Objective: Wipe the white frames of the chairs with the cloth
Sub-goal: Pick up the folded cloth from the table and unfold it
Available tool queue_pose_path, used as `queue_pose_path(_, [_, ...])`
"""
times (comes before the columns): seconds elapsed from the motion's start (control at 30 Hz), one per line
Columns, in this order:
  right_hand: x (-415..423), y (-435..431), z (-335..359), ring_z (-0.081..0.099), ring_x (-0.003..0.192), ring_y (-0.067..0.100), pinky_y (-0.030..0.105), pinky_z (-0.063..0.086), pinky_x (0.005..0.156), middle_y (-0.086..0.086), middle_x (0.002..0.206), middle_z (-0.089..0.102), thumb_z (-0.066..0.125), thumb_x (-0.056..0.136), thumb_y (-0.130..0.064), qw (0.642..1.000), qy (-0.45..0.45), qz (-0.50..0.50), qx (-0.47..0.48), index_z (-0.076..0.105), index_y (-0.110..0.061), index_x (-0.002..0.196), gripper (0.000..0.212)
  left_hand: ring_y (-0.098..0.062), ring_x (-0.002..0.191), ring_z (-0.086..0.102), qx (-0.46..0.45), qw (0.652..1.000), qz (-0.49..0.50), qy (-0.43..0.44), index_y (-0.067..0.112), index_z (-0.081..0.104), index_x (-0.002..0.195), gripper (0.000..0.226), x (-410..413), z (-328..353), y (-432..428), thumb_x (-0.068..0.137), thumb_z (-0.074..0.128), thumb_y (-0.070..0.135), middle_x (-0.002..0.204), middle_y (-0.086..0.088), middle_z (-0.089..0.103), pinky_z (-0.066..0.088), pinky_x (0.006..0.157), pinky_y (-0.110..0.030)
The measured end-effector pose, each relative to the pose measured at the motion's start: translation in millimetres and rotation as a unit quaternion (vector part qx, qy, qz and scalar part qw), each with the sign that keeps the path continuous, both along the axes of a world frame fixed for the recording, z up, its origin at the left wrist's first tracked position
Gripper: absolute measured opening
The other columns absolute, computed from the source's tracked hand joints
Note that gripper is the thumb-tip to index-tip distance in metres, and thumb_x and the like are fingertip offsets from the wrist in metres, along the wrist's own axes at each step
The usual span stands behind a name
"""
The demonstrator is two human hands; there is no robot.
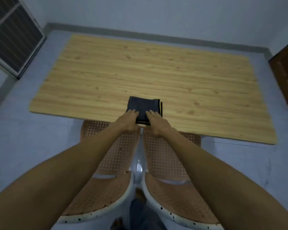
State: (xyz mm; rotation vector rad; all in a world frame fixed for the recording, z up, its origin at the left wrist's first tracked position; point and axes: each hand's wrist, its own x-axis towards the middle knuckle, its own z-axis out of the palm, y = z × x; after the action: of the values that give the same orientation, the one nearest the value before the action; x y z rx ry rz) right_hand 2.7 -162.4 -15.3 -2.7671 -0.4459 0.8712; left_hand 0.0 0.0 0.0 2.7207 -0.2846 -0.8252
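- Presently: one cloth, dark blue-grey, folded square in several layers, pale stripe along the near fold; lies flat on the table at its near edge, 6 o'clock of the tabletop.
- Table: one, rectangular, light wood-grain top, smooth, thin edge.
- Left hand: palm down, fingers flat over the cloth's near-left corner, thumb tucked at the edge; narrow grip on the cloth.
- Right hand: same posture on the near-right corner, fingertips on top of the fabric; also grasping the cloth.
- Hands sit side by side, just apart, both forearms bare and stretched forward.
- Chairs: two, side by side at 6 o'clock of the table, seats partly pushed under it. Left chair, right chair.
- Chair surfaces: orange-brown plastic, curved, perforated with a regular grid of small holes.
- Frames: white, rounded rims around the backs, speckled with dark dots; rims nearly touch each other near 6 o'clock.
- Floor: pale grey-blue, smooth.
- One dark slatted panel in a light frame at 10 o'clock; one dark brown wooden item at 3 o'clock, cropped.
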Motion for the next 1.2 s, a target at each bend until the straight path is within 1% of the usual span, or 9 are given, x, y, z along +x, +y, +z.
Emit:
queue_pose_path(0.1, [10,3,-15,0.008,0.155,0.029,0.047,0.029,0.119,0.006,0.169,-0.002,0.066,0.095,-0.037,0.999,0.009,-0.031,0.017,-0.007,-0.02,0.16,0.1,-0.033,0.148,0.008,-0.008,0.999,0.041,0.009,0.003,0.015,0.151,0.073,3,-13,2,0.093,0.054,0.025,0.16,-0.016,0.01,0.021,0.118,-0.043])
queue_pose_path(0.4, [0,19,-50,0.045,0.116,0.032,0.035,0.043,0.084,0.016,0.135,0.04,0.064,0.095,-0.025,0.972,-0.217,0.009,-0.086,0.003,-0.033,0.16,0.09,-0.027,0.149,0.006,-0.004,0.998,0.058,-0.037,0.003,0.016,0.151,0.068,-29,-29,-3,0.094,0.051,0.017,0.162,-0.013,0.003,0.026,0.116,-0.042])
queue_pose_path(0.5, [2,19,-48,0.048,0.109,0.031,0.035,0.039,0.079,0.016,0.134,0.039,0.055,0.1,-0.016,0.975,-0.206,0.004,-0.078,0.01,-0.032,0.16,0.077,-0.026,0.149,0.01,-0.007,0.998,0.06,-0.026,0.006,0.019,0.151,0.067,-29,-25,0,0.093,0.052,0.013,0.162,-0.01,0.005,0.028,0.115,-0.04])
queue_pose_path(0.6, [-5,17,-50,0.049,0.103,0.033,0.035,0.035,0.071,0.016,0.131,0.038,0.052,0.1,-0.008,0.988,-0.148,-0.023,-0.027,0.018,-0.034,0.159,0.073,-0.029,0.14,0.033,-0.028,0.997,0.072,-0.012,0.008,0.035,0.146,0.056,-31,-16,4,0.094,0.052,0.017,0.158,-0.008,0.025,0.035,0.108,-0.037])
queue_pose_path(0.7, [-14,17,-45,0.055,0.101,0.037,0.034,0.041,0.069,0.018,0.13,0.047,0.048,0.101,-0.012,0.994,-0.045,-0.056,0.077,0.031,-0.034,0.156,0.061,-0.03,0.109,0.06,-0.075,0.994,0.077,-0.007,0.01,0.058,0.128,0.037,-41,-10,12,0.092,0.052,0.019,0.128,-0.013,0.062,0.048,0.082,-0.034])
queue_pose_path(0.77, [-25,17,-28,0.057,0.104,0.038,0.038,0.049,0.075,0.019,0.13,0.055,0.047,0.1,-0.015,0.989,-0.011,-0.078,0.124,0.033,-0.03,0.156,0.059,-0.03,0.102,0.062,-0.099,0.992,0.076,-0.017,0.01,0.061,0.123,0.033,-53,-3,19,0.091,0.054,0.018,0.116,-0.012,0.068,0.047,0.078,-0.032])
queue_pose_path(0.97, [-86,30,59,0.061,0.076,0.019,0.03,0.047,0.062,0.009,0.132,0.064,0.047,0.099,-0.015,0.97,0.04,-0.137,0.194,0.044,-0.025,0.15,0.052,-0.027,0.103,0.063,-0.168,0.979,0.077,-0.085,0.02,0.054,0.135,0.049,-106,40,48,0.088,0.056,0.008,0.117,-0.009,0.068,0.04,0.076,-0.023])
queue_pose_path(1.07, [-133,36,95,0.059,0.058,0.01,0.014,0.037,0.043,0.003,0.106,0.073,0.054,0.096,-0.022,0.968,0.032,-0.147,0.199,0.052,-0.032,0.145,0.05,-0.019,0.094,0.065,-0.216,0.967,0.079,-0.108,0.028,0.059,0.13,0.042,-144,59,69,0.09,0.059,0.015,0.109,-0.001,0.072,0.049,0.078,-0.028])
queue_pose_path(1.2, [-206,45,130,0.064,0.073,0.012,0.017,0.044,0.052,-0.005,0.09,0.069,0.059,0.093,-0.023,0.975,-0.029,-0.144,0.169,0.062,-0.029,0.129,0.037,-0.005,0.117,0.056,-0.261,0.956,0.085,-0.1,0.022,0.059,0.131,0.04,-197,80,100,0.091,0.062,0.023,0.128,0.007,0.063,0.046,0.1,-0.026])
